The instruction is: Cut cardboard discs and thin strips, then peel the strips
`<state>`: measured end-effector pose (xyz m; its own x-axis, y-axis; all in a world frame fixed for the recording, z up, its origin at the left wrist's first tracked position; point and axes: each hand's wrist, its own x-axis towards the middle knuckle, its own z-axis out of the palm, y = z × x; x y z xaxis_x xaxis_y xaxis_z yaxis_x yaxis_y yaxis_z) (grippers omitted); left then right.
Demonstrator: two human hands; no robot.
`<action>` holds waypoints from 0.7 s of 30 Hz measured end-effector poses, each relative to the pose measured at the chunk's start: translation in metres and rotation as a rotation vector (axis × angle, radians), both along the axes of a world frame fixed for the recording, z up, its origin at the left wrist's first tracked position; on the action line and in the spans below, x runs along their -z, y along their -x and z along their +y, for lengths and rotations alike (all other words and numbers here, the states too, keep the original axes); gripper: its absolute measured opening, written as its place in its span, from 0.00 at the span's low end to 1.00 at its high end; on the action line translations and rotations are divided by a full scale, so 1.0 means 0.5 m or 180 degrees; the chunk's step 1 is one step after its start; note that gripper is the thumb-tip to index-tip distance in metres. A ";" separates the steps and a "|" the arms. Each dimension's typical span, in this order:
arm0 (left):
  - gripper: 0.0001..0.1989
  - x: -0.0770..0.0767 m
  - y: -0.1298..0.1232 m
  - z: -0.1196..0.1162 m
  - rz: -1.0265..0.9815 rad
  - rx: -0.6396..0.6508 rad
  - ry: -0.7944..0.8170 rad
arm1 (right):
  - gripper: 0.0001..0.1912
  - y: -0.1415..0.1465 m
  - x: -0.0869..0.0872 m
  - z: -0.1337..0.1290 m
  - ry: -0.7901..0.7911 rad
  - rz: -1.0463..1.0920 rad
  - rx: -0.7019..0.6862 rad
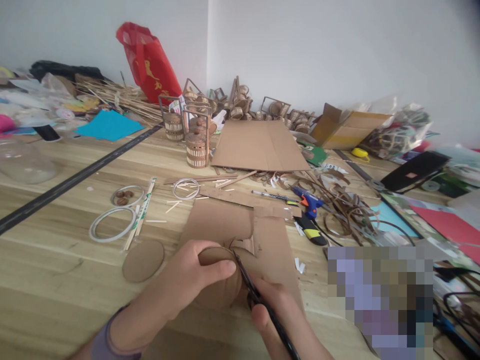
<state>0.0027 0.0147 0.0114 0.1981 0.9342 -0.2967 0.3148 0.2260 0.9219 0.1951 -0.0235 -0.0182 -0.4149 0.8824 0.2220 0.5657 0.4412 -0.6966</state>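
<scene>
Far left: white ring (92,229) is lying flat; cut cardboard disc (143,261) is sitting just beside the left forearm, probably there to stay in easy reach. Left hand (195,275) is pinching the rounded cardboard piece (220,289), thumb pressing on top, fingers mostly hidden; likely steadying its edge against the blade. That piece is resting in front of the person, over the near part of the big cardboard sheet (275,245). Black scissors-like tool (247,280) is meeting the piece's far right edge, tip pointing away; can't tell how wide its blades are standing. Right hand (275,300) is wrapping its handle, fingers closed. Further right, blue glue gun (309,201) and yellow-black cutter (314,231) are lying beside the sheet, apparently parked off the work area.
</scene>
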 end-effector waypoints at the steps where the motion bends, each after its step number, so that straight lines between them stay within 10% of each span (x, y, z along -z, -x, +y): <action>1: 0.15 0.001 0.002 0.000 0.0062 0.0022 -0.0061 | 0.43 -0.001 -0.001 0.001 0.0091 0.0060 -0.0028; 21: 0.14 -0.001 0.011 0.006 0.0193 0.0534 -0.0131 | 0.36 -0.034 0.039 0.011 0.0765 0.0041 -0.0340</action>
